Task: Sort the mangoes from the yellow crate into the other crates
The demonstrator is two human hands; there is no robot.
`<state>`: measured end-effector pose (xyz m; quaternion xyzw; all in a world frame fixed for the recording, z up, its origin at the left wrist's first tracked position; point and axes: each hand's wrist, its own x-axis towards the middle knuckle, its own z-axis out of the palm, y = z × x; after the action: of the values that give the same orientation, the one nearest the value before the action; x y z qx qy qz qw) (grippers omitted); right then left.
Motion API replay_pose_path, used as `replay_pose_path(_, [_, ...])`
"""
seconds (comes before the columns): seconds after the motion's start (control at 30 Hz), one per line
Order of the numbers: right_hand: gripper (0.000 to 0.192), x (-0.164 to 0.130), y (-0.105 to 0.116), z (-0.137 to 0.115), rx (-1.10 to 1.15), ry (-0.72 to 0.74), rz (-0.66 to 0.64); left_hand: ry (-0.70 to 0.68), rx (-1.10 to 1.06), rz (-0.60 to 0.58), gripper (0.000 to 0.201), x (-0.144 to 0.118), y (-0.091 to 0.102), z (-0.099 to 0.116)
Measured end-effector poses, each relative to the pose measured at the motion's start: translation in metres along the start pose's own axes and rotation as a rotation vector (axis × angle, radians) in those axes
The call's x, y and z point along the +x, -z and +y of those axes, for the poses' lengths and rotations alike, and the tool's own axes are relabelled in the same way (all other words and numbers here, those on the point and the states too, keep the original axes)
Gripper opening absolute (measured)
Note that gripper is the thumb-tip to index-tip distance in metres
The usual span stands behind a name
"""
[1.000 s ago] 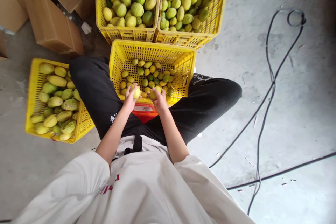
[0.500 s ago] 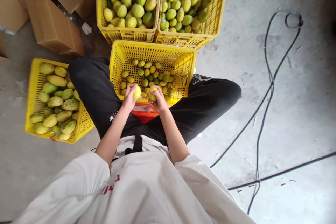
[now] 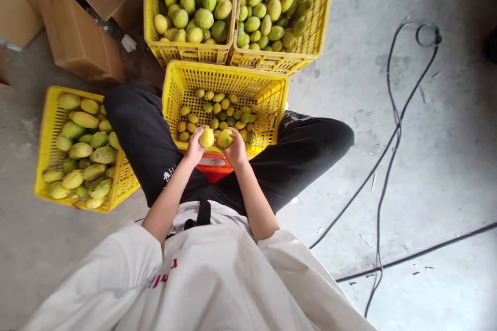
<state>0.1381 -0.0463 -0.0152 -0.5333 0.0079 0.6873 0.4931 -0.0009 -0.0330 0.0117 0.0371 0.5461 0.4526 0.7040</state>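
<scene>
My left hand [image 3: 195, 146] is closed around a yellow lemon [image 3: 207, 137], its rounded face turned up. In my right hand [image 3: 235, 148] is another, slightly greener lemon [image 3: 224, 138], with the fingers wrapped round its outer side. The two fruits are close beside each other, over the near edge of a yellow plastic crate [image 3: 227, 70]. Inside that crate lie several smaller yellow and green lemons [image 3: 221, 116] in a loose layer. Part of this layer is hidden behind my hands.
Two fuller yellow crates [image 3: 190, 50] [image 3: 277, 57] stand beyond the middle one. Left of my knee is a crate [image 3: 42, 150] of longer, ribbed fruits. Cardboard boxes [image 3: 79, 36] lie far left; a black cable [image 3: 388, 160] crosses the concrete floor at right. Something red [image 3: 213, 168] shows under the middle crate.
Both lemons have turned in my hands and show more of their surface. My fingers have shifted outward around them. The view has moved slightly.
</scene>
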Motion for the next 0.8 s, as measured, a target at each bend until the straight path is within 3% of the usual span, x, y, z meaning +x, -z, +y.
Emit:
replay_pose_path(0.13, [0.036,-0.0005,-0.0044,-0.0020,0.115,-0.042,0.133,0.063,-0.053,-0.023,0.010,-0.0003,-0.0002,0.0026])
replay_pose_path(0.33, [0.031,-0.0034,-0.0009,-0.0040,-0.035,-0.048,0.033,0.066,-0.020,-0.029,0.025,-0.0042,0.0014,0.0030])
replay_pose_path(0.5, [0.022,-0.0054,-0.0050,-0.0049,-0.011,-0.085,0.086,0.158,0.015,-0.013,0.017,-0.0066,0.0017,0.0032])
replay_pose_path(0.8, [0.027,-0.0021,-0.0041,-0.0032,0.049,-0.048,0.108,0.139,0.000,0.025,0.022,-0.0066,-0.0004,0.0017])
